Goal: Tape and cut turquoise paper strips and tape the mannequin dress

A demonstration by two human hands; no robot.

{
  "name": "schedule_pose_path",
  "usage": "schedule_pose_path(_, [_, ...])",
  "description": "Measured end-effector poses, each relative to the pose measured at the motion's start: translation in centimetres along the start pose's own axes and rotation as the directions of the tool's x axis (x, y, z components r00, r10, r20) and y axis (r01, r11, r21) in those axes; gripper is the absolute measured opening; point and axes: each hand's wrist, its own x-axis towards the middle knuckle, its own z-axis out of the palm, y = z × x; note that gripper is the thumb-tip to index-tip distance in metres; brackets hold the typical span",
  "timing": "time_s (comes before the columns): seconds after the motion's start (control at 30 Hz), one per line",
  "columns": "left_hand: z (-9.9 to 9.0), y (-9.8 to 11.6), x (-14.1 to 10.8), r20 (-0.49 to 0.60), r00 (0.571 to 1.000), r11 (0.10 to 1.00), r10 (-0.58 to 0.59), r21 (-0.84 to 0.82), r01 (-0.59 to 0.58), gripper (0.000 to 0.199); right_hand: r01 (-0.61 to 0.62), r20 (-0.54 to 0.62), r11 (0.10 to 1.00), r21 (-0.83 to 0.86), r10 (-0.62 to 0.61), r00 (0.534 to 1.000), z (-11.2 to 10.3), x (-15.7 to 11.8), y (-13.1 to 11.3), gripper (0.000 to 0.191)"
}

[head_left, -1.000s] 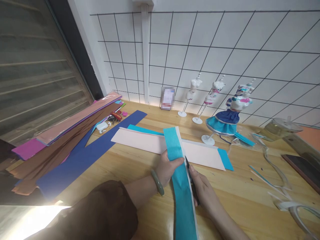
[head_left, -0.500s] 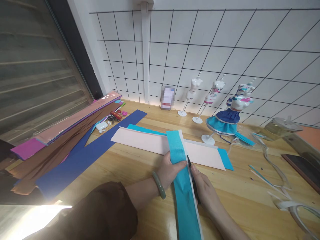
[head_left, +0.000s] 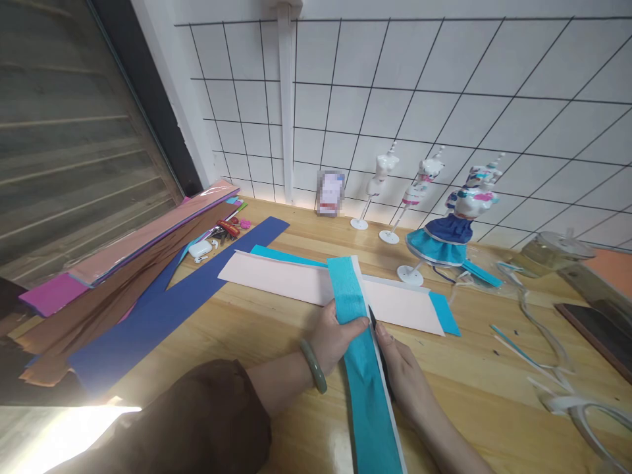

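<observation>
Turquoise material with a white edge forms a long strip [head_left: 368, 385] that runs from the bottom of the view toward the middle of the wooden table [head_left: 232, 349]. The person's left hand [head_left: 340, 334], a green bangle [head_left: 314, 366] at its wrist, grips this strip with the thumb on top and the other fingers mostly hidden. The right hand [head_left: 402, 365] is closed around a black tool [head_left: 385, 372], its pointed tip beside the white edge. Beyond, a pale pink strip [head_left: 281, 282] lies crosswise, over a second turquoise piece [head_left: 445, 313]. A blue strip [head_left: 172, 303] slants at left. Farther back, a dress form [head_left: 474, 204] wears a blue-and-turquoise skirt [head_left: 447, 234].
</observation>
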Motion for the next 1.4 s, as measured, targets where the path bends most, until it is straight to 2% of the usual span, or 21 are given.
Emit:
schedule_pose_path(0.37, [0.1,0.4,0.0,0.001,0.999,0.997,-0.046,-0.056,0.046,0.031,-0.009,0.008,1.0,0.026,0.009,1.0,0.0,0.3,0.4,0.049])
schedule_pose_path(0.57, [0.0,1.4,0.4,-0.021,0.999,0.986,-0.043,-0.164,0.039,0.028,-0.069,0.088,0.997,-0.02,0.07,0.994,0.3,0.0,0.7,0.05])
schedule_pose_path(0.9, [0.1,1.0,0.2,-0.022,0.999,0.994,-0.05,-0.094,0.047,0.03,-0.094,0.092,0.995,0.017,0.092,0.992,0.4,-0.3,0.7,0.054])
schedule_pose_path(1.17, [0.1,0.3,-0.1,-0.001,1.0,0.997,0.01,-0.072,-0.01,0.026,-0.016,0.013,0.999,-0.039,0.017,1.0,0.2,-0.3,-0.1,0.054])
schedule_pose_path(1.4, [0.2,0.2,-0.1,-0.035,0.999,0.999,0.034,0.009,-0.034,0.024,0.001,0.04,1.0,-0.002,-0.001,0.999,0.1,-0.1,0.2,0.052])
